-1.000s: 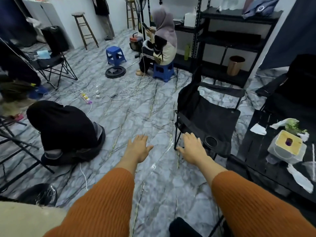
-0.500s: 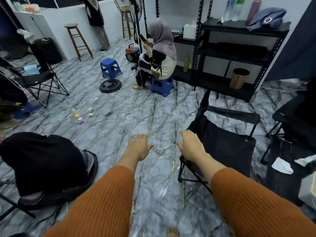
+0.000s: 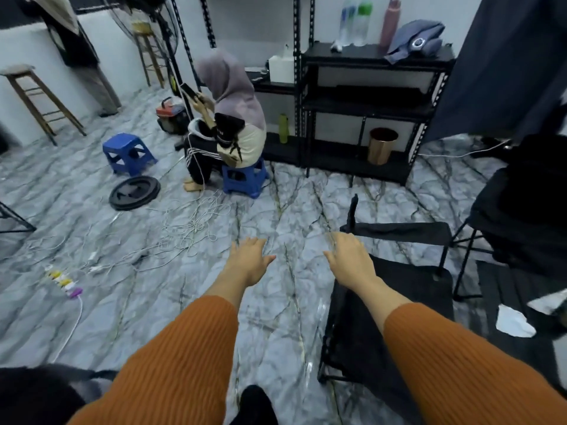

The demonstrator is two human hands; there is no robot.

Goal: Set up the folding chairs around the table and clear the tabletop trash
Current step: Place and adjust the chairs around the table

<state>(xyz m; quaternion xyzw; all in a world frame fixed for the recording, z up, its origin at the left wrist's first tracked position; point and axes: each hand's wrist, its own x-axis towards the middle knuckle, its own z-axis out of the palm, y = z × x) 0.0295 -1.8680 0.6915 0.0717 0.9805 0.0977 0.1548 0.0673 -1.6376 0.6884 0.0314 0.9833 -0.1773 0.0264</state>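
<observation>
Head view: both hands reach forward over the marble floor, empty, fingers spread and palms down. The left hand hangs over bare floor, touching nothing. The right hand hovers just beside the near front corner of a black folding chair; whether it touches the fabric or frame cannot be told. That chair stands opened, seat spread and armrest up, just left of the dark desk whose edge shows at the right border. A second black chair stands open farther back on the right, also beside the desk.

On the desk lies a white scrap of paper, with another pale piece at the frame's edge; so the trash looks uncleared. Only a corner of the desk is visible, so what else lies on it cannot be said.

As a judgement, the chair work is partly done: two chairs stand unfolded by the desk, and the nearer one may yet need nudging into place. Whether more chairs are needed cannot be told. Clearing the trash appears not yet begun.

A person sits on a blue stool across the room, amid loose cables.
</observation>
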